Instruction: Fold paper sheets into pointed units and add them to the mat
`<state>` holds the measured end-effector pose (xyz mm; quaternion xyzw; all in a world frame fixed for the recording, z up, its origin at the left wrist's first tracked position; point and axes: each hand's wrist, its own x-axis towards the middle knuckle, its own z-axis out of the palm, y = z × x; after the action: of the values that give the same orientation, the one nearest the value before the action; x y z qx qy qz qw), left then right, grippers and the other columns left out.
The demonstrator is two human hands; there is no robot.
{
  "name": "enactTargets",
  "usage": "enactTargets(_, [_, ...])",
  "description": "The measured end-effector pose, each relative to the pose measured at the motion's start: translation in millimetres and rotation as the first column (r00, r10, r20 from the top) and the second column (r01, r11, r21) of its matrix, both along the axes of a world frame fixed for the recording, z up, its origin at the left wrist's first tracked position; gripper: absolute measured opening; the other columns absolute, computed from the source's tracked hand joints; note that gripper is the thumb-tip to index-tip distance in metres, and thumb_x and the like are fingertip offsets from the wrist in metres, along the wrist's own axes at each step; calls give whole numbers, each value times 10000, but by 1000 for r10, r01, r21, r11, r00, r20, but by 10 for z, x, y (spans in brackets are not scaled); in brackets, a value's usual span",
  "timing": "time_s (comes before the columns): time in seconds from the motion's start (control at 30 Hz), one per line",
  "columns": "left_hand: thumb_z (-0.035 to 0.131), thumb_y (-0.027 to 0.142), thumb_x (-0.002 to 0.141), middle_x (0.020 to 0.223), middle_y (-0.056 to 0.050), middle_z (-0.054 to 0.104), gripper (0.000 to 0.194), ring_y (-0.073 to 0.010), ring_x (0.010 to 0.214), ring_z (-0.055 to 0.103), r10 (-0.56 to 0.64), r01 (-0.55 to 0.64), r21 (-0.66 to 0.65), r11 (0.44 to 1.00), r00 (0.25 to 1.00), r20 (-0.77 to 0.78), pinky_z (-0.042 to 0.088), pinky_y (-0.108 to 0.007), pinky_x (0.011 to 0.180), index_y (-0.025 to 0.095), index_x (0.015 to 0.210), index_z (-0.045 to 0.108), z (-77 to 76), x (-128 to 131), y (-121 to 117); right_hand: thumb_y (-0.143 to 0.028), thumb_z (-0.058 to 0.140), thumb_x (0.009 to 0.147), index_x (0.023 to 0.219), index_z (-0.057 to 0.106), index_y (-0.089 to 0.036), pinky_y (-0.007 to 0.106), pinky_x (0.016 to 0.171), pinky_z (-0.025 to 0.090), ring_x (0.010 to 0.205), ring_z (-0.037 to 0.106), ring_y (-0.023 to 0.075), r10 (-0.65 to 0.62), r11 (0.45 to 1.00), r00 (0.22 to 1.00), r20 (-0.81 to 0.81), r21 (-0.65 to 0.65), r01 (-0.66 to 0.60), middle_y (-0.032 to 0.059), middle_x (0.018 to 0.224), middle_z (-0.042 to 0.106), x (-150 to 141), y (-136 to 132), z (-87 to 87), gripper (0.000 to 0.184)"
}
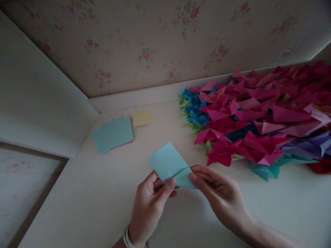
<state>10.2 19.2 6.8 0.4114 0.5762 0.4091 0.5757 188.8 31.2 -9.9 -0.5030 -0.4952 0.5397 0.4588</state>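
Observation:
A light blue sheet of origami paper, partly folded with a crease across its lower right part, is held up in front of me. My left hand pinches its lower edge, thumb on top and fingers behind. At the right corner, my right hand grips the same paper between thumb and fingers. Both hands are closed on it, above the white tabletop. The fingers behind the paper are partly hidden.
Many folded paper pieces in pink, red, blue, green and purple crowd the right side. At the back left lie a stack of light blue paper and a small yellow square. A floral wall borders the back; a white panel stands left.

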Motion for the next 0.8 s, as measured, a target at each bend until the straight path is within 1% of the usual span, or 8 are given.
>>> enactTargets(0.07, [683, 391, 878, 766, -78, 784, 259, -202, 695, 744, -24, 24, 7, 1000, 996, -80, 580, -243, 632, 144, 812, 723, -7, -10, -10, -361, 685, 874, 916, 732, -222, 252, 610, 583, 723, 721, 213, 8, 1000, 1000, 5, -3, -8, 47, 818, 767, 2, -9, 0, 153])
enactTargets(0.13, [681, 397, 876, 683, -60, 771, 280, -203, 649, 742, -10, 16, 39, 999, 987, -158, 562, -234, 590, 158, 739, 731, -6, -12, -22, -361, 687, 874, 917, 733, -223, 251, 603, 572, 714, 709, 209, 16, 1000, 1000, 3, -12, -16, 43, 812, 759, 2, -14, -4, 152])
enactTargets(0.3, [666, 394, 883, 631, -46, 765, 300, -200, 611, 732, -6, 33, 99, 995, 966, -257, 529, -222, 559, 179, 689, 744, -6, -18, -35, -368, 676, 888, 925, 715, -223, 240, 624, 537, 739, 677, 187, 53, 996, 997, -61, -70, -58, 24, 793, 731, -1, 7, -27, 155])
enactTargets(0.47, [651, 381, 890, 586, -41, 738, 333, -193, 565, 692, -50, 108, 138, 984, 927, -371, 491, -224, 536, 182, 640, 745, -7, -29, -44, -386, 655, 906, 1041, 655, -193, 278, 681, 532, 767, 663, 186, 193, 959, 965, -176, -174, -224, 33, 835, 714, -8, 28, -21, 236])
enactTargets(0.57, [645, 357, 897, 601, -29, 728, 317, -181, 575, 678, -86, 146, 144, 979, 930, -357, 482, -216, 542, 189, 645, 737, 6, -14, -46, -354, 691, 885, 1036, 651, -185, 257, 648, 501, 730, 625, 164, 259, 945, 958, -124, -172, -278, 12, 804, 682, -23, 27, -7, 230])
enactTargets(0.67, [641, 356, 897, 585, -18, 689, 336, -160, 539, 620, -112, 169, 131, 977, 926, -361, 435, -215, 503, 187, 614, 707, 9, 1, -45, -342, 721, 861, 973, 655, -175, 228, 586, 444, 673, 565, 137, 276, 944, 959, -58, -173, -282, -16, 740, 628, -41, 27, -2, 212])
enactTargets(0.73, [638, 362, 897, 534, -5, 636, 352, -146, 489, 560, -120, 177, 122, 977, 920, -372, 385, -222, 466, 186, 597, 689, 5, 4, -41, -356, 732, 850, 953, 653, -174, 221, 567, 419, 655, 539, 127, 278, 944, 960, -41, -173, -280, -26, 726, 608, -46, 26, -5, 223])
enactTargets(0.8, [628, 364, 904, 509, 1, 611, 350, -148, 478, 547, -135, 185, 112, 976, 926, -353, 379, -228, 464, 191, 608, 696, 5, 3, -35, -366, 727, 853, 940, 649, -176, 219, 557, 410, 641, 532, 123, 290, 940, 956, -38, -175, -292, -33, 715, 602, -42, 22, -9, 222])
